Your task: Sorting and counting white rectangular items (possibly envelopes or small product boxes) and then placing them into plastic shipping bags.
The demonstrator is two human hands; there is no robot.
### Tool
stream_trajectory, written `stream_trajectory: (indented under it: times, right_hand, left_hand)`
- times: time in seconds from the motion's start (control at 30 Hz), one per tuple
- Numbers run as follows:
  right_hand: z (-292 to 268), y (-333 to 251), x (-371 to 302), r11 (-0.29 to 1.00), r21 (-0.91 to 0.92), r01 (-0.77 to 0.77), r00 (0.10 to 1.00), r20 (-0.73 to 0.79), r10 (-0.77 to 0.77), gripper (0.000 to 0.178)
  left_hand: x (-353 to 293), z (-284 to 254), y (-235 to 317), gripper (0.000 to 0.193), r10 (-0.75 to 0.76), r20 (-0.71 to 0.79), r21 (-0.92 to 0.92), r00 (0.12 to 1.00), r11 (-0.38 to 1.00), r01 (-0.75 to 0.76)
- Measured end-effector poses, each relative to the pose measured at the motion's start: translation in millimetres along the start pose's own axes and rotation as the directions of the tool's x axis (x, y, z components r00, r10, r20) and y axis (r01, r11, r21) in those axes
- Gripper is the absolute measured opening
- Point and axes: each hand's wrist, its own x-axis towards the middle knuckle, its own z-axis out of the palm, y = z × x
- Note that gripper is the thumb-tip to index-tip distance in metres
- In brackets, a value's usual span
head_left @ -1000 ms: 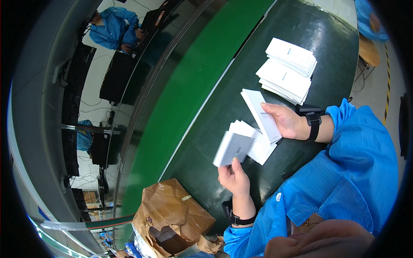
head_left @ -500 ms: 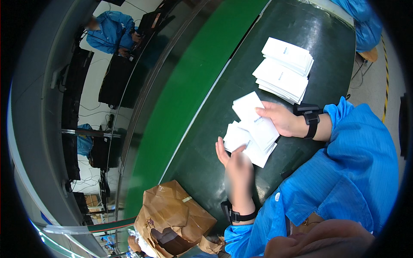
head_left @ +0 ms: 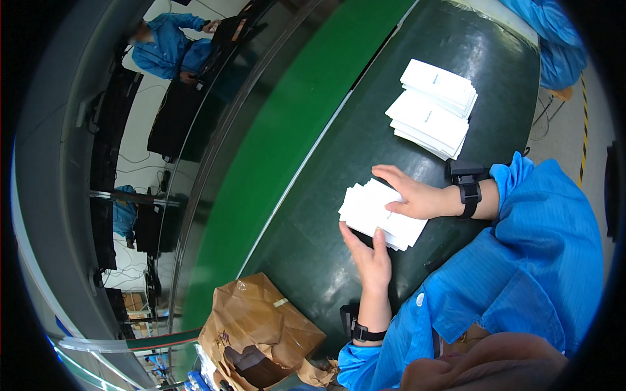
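Observation:
A loose pile of white printed leaflets (head_left: 375, 208) lies on the dark green table between my hands, its edges uneven. My left hand (head_left: 370, 257) is open along the pile's near left side, fingers stretched against the edge and thumb apart over the near corner. From the right, my right hand (head_left: 420, 197) reaches over the pile, also open: its thumb rests on the top leaflet and its fingers stretch past the far edge. Farther off, two overlapping stacks of similar white leaflets lie together, the nearer stack (head_left: 427, 122) partly against the far stack (head_left: 435, 81).
A torn brown paper package (head_left: 267, 319) stands at the near left of the table (head_left: 313, 241). A bright green strip (head_left: 261, 163) runs along the left side. One co-worker in blue (head_left: 173, 45) is at the upper left, another blue sleeve (head_left: 554, 52) at the upper right.
The leaflets my right hand held tilted above the pile now lie on it. That hand has come down onto the pile, and my left hand has shifted to its near edge.

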Motion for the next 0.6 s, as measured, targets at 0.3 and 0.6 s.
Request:
stream_trajectory:
  times: [0.3, 0.6]
  right_hand:
    - [8.4, 1.8, -4.8, 0.996, 0.078, 0.038, 0.995, 0.09, -0.045, 0.058]
    - [3.1, -2.0, 2.4, 0.841, 0.529, -0.113, 0.99, -0.009, 0.139, 0.057]
  left_hand:
    - [-1.2, 23.7, 2.8, 0.079, 0.08, -0.008, 0.152, 0.997, 0.985, -0.078]
    - [-0.9, 18.7, -3.8, 0.079, 0.097, 0.042, 0.154, 0.994, 0.983, -0.102]
